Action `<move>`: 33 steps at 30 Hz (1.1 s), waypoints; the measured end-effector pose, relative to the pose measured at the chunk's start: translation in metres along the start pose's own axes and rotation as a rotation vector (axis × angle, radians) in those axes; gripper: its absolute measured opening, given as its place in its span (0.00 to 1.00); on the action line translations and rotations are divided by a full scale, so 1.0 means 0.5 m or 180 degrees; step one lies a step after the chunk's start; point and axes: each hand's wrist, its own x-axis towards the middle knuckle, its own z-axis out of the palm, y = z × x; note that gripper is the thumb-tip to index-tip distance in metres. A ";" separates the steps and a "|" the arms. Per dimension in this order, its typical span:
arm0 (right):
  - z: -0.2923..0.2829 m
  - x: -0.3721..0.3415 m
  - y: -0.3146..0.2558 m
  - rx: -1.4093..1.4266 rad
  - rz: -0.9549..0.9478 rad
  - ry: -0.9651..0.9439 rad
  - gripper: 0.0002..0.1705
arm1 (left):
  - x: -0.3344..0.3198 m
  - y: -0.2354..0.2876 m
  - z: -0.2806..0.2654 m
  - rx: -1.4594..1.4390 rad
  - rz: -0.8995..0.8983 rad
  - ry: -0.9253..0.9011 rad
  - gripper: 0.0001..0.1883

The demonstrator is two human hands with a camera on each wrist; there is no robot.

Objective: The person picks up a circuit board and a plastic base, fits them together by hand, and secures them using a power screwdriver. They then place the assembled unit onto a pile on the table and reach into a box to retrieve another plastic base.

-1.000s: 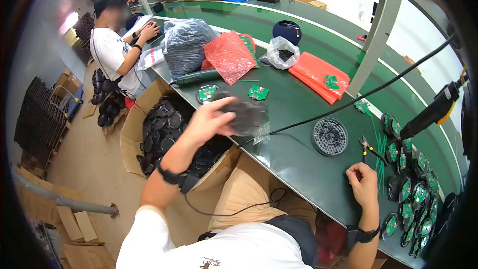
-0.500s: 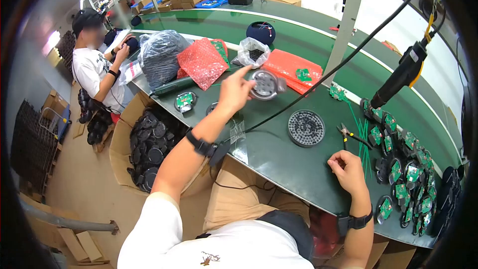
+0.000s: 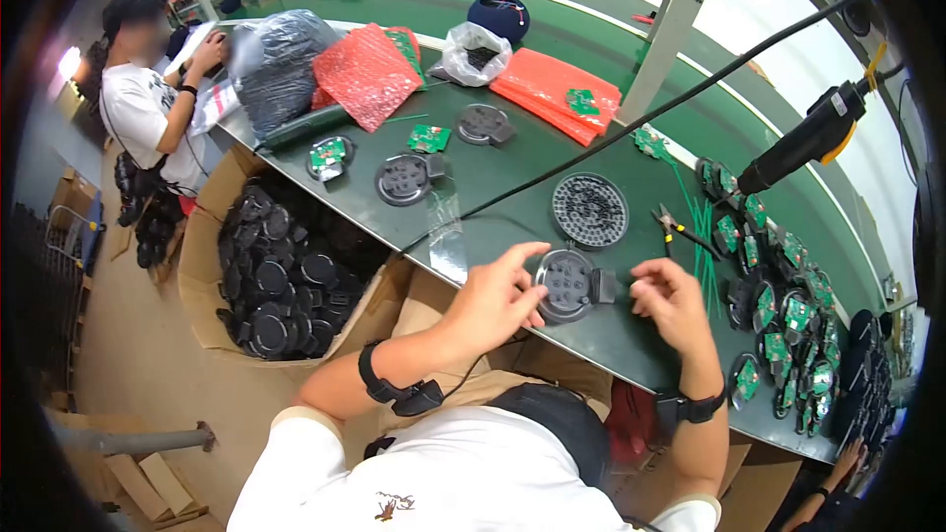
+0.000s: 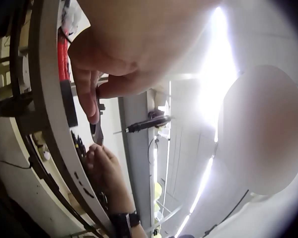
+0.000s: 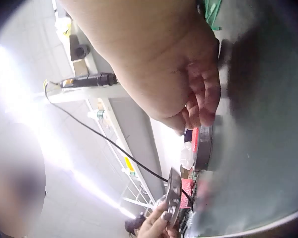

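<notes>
In the head view my left hand [image 3: 493, 303] pinches the left rim of a round black plastic housing [image 3: 566, 285] with a side tab, held over the bench's front edge. The left wrist view shows this housing [image 4: 97, 131] edge-on between thumb and fingers. My right hand [image 3: 675, 305] is beside the tab, fingers loosely curled and holding nothing; in the right wrist view this hand [image 5: 188, 94] is above the green bench top. Two similar housings, one nearer [image 3: 402, 179] and one farther [image 3: 483, 124], lie flat on the bench around a green circuit board [image 3: 429, 139].
A round dish [image 3: 589, 210] of small black parts and yellow-black cutters [image 3: 680, 233] lie ahead. Board-fitted housings [image 3: 793, 315] crowd the right, under a hanging power screwdriver [image 3: 808, 138] whose cable crosses the bench. A carton [image 3: 202, 266] of black housings stands left; another person [image 3: 143, 99] works beyond.
My left hand set housings down on the bench and came back toward me with one still held. The right hand lifted slightly and moved toward it. The head view shifted.
</notes>
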 end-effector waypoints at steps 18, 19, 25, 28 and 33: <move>0.069 -0.062 -0.073 -0.1848 -0.0284 -0.0443 0.20 | 0.024 0.022 0.053 0.2870 0.1202 -0.0211 0.42; 0.068 -0.065 -0.089 -0.1953 -0.0280 -0.0784 0.13 | 0.029 0.019 0.050 0.2877 0.1318 -0.0296 0.40; 0.079 0.053 -0.115 -0.1631 -0.0752 0.0160 0.07 | 0.032 -0.001 0.020 0.3138 0.1941 -0.0809 0.29; 0.085 0.203 -0.119 -0.1904 -0.1293 0.0822 0.05 | 0.030 -0.003 0.016 0.3038 0.2025 -0.0906 0.28; 0.074 0.462 -0.099 -0.2362 -0.1429 0.1426 0.11 | 0.024 -0.012 0.004 0.2700 0.1974 -0.0881 0.29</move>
